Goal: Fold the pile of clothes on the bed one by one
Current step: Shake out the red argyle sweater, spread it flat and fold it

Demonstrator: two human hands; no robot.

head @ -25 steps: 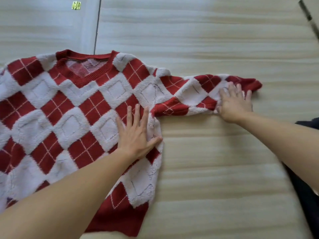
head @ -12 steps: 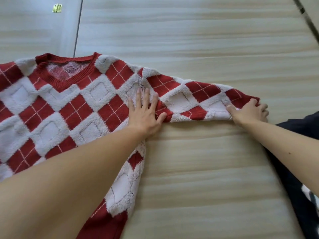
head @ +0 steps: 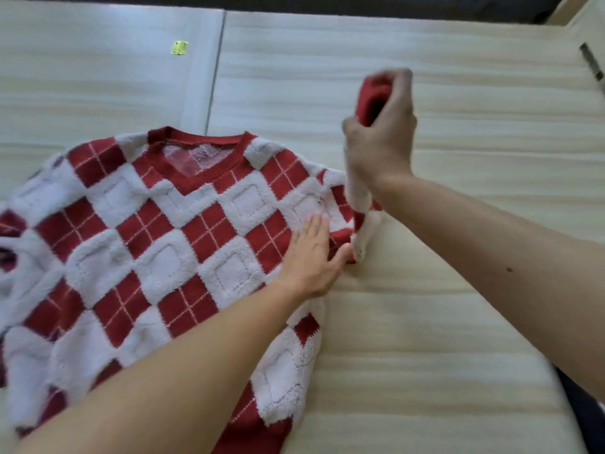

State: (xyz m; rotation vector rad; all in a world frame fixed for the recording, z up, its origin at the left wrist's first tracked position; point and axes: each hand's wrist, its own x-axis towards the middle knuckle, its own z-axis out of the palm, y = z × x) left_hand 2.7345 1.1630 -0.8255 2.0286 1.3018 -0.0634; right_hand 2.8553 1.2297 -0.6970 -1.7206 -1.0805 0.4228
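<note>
While the red and white diamond-patterned fleecy sweater (head: pixel 157 244) lies spread front-up on the cream ribbed bed surface (head: pixel 458 322), both hands work at its right-side shoulder.

Head view, hands: the left hand (head: pixel 311 257) lies flat, fingers straight and together, and presses the body of the sweater just inside the armhole, thumb splayed towards the side seam. The right hand (head: pixel 379 139) is clenched round the red-cuffed sleeve (head: pixel 373 93) and holds it off the bed. The cuff stands out above the fist, and the rest of the sleeve hangs below the wrist to the shoulder, just beside the left thumb.

Head view, edges and room: the sweater's right side edge runs from under the left hand down to the red hem at the bottom of the frame. Its left part runs out of view. Bare bed surface lies open to the right of the sweater and beyond the neckline. A dark garment (head: pixel 586 414) sits at the lower right corner, well apart from the sweater. A small yellow-green tab (head: pixel 179 47) lies beyond the collar, beside a seam between two panels (head: pixel 214 77).

Head view, orientation: the red ribbed neckline (head: pixel 199 152) points away from the person and the hem towards them, so the body's long axis runs near to far. The held sleeve stands roughly upright, cuff uppermost.
</note>
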